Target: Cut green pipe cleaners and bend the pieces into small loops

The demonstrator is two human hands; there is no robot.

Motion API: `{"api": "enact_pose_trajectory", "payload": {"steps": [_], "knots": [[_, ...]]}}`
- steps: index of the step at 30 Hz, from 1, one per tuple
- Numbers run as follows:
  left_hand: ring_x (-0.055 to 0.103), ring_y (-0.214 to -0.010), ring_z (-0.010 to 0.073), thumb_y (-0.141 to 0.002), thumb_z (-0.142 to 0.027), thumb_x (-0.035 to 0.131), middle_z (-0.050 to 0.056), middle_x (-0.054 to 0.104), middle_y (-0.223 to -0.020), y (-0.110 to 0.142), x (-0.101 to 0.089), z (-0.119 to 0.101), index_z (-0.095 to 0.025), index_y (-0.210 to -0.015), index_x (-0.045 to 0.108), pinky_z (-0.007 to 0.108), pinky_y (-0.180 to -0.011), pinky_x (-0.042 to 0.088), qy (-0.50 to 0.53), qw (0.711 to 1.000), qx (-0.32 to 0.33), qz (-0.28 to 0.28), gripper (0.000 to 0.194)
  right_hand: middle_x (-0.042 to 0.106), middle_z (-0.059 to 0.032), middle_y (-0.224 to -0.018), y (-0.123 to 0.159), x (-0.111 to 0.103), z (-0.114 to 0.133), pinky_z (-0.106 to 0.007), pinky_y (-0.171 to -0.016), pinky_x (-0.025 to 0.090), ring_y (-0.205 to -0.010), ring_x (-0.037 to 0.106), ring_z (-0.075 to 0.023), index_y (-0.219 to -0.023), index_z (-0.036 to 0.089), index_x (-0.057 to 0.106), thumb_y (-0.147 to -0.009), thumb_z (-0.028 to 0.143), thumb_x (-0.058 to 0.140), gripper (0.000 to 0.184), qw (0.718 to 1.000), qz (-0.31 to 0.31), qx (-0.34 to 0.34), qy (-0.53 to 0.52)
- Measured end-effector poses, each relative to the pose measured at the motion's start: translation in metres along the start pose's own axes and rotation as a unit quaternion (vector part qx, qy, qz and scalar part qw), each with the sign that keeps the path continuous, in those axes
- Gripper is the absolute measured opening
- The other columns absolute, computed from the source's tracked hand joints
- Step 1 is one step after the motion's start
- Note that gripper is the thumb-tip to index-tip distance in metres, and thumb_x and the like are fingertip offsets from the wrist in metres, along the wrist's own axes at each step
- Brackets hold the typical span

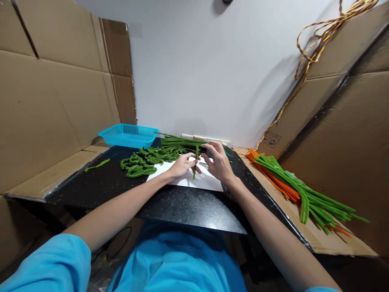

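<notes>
My left hand [182, 165] and my right hand [219, 161] meet over a white sheet of paper [209, 181] on the black table [182, 207]. Both pinch one green pipe cleaner [195, 164], which runs up and down between them. The left fingers close on its lower part. My right hand's fingers curl round its upper end. Just left of the hands lies a heap of bent green pipe cleaner pieces [146, 160]. Behind the hands lies a bundle of straight green pipe cleaners [179, 142].
A blue plastic basket [129, 135] stands at the back left. A bundle of green and orange pipe cleaners [298, 186] lies on cardboard to the right. One green piece [97, 164] lies alone at the left. Cardboard walls stand on both sides; gold cord [319, 36] hangs at upper right.
</notes>
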State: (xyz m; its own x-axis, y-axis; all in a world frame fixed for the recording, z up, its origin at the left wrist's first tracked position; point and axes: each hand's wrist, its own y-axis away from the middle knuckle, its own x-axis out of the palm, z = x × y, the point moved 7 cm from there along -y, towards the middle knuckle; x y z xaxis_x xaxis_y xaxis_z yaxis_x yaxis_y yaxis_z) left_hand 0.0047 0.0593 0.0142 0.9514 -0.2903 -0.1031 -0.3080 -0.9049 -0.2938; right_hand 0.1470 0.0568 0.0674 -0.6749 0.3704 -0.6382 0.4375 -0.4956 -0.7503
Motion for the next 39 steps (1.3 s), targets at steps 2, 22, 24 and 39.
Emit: {"api": "enact_pose_trajectory", "payload": {"steps": [2,22,24,39], "knots": [[0.069,-0.066,0.0177,-0.094,-0.029,0.061,0.010,0.073,-0.073,0.000,-0.004,0.002,-0.015,-0.106,0.056,0.023,-0.059,0.042,0.058,0.997,-0.028,-0.034,0.019,0.057,-0.0107,-0.129,0.000,0.000,0.002,-0.046,-0.105,0.047,-0.123,0.055,-0.0286,-0.135,0.029,0.057,-0.100,0.029,0.052,0.036,1.000,0.013,-0.014,-0.016],[0.035,-0.032,0.0049,-0.091,-0.028,0.062,0.003,0.066,-0.062,0.003,-0.006,0.016,-0.014,-0.097,0.064,0.019,-0.033,0.018,0.082,0.990,-0.111,-0.030,0.015,0.065,-0.0054,-0.088,0.005,0.017,-0.008,-0.032,-0.078,0.048,-0.084,0.062,-0.0216,-0.106,0.021,0.063,-0.089,0.017,0.049,0.022,0.997,0.064,0.049,0.003],[0.034,-0.032,0.0046,-0.092,-0.029,0.062,0.003,0.066,-0.062,0.003,-0.001,0.015,-0.014,-0.100,0.065,0.019,-0.033,0.019,0.079,0.991,-0.108,-0.010,0.018,0.068,-0.0057,-0.094,0.003,0.012,-0.011,-0.037,-0.088,0.048,-0.096,0.064,-0.0249,-0.127,0.023,0.056,-0.087,0.017,0.051,0.041,0.997,0.044,0.066,-0.011],[0.040,-0.032,0.0043,-0.093,-0.034,0.064,0.002,0.066,-0.064,0.001,0.003,0.015,-0.009,-0.114,0.066,0.017,-0.032,0.024,0.059,0.996,-0.061,0.016,0.033,0.066,-0.0049,-0.070,0.007,0.038,-0.043,-0.028,-0.065,0.046,-0.066,0.059,-0.0164,-0.078,0.016,0.070,-0.086,0.074,0.055,0.060,0.898,0.069,0.272,-0.338]]}}
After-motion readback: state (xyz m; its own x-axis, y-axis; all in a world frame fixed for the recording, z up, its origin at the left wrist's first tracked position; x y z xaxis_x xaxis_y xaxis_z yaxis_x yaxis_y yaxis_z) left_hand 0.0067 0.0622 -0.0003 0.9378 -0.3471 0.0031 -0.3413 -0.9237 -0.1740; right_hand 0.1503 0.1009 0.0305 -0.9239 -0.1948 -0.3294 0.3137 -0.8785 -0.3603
